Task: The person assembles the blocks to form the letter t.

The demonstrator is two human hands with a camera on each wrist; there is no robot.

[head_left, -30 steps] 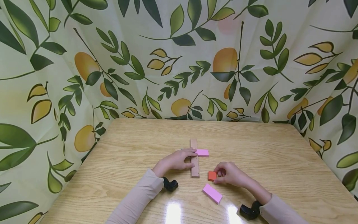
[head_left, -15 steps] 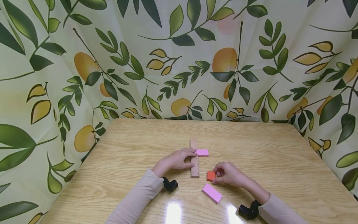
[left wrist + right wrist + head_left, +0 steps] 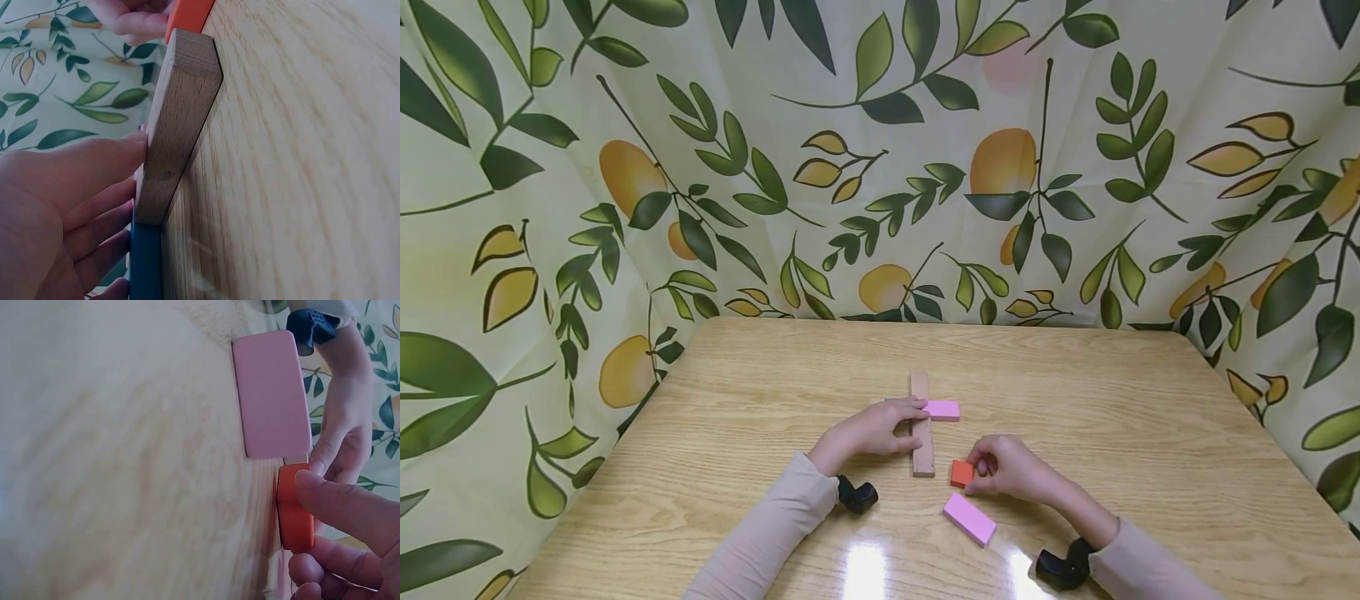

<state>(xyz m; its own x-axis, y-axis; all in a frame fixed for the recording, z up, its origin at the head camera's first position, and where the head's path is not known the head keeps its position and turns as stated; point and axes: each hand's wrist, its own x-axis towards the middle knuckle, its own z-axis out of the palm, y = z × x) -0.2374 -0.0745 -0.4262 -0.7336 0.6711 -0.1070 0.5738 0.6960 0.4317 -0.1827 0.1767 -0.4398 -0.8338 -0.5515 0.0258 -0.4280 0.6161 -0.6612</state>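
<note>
My left hand (image 3: 871, 429) rests against a strip of plain wooden block (image 3: 922, 454) lying flat. Its thumb touches the near part in the left wrist view; the other fingers lie loosely extended. They reach toward a pink block (image 3: 944, 410) jutting out rightward, and cover the strip's middle. A blue block (image 3: 147, 259), nearly hidden in the head view, meets the end of the wood. Between thumb and fingers, my right hand (image 3: 1013, 469) pinches a small orange block (image 3: 962, 473), low at the table, just right of the strip's near end.
Another pink block (image 3: 969, 519) lies slantwise in front of the orange one. The light wood table (image 3: 760, 375) reaches back to a leaf-patterned cloth (image 3: 865, 208). Black wrist cameras, one at the left sleeve (image 3: 857, 495) and one at the right (image 3: 1062, 569), sit close above the tabletop.
My right hand has slid a short way left with the orange block, nearer to the wooden strip. The left hand and the other blocks stay where they were.
</note>
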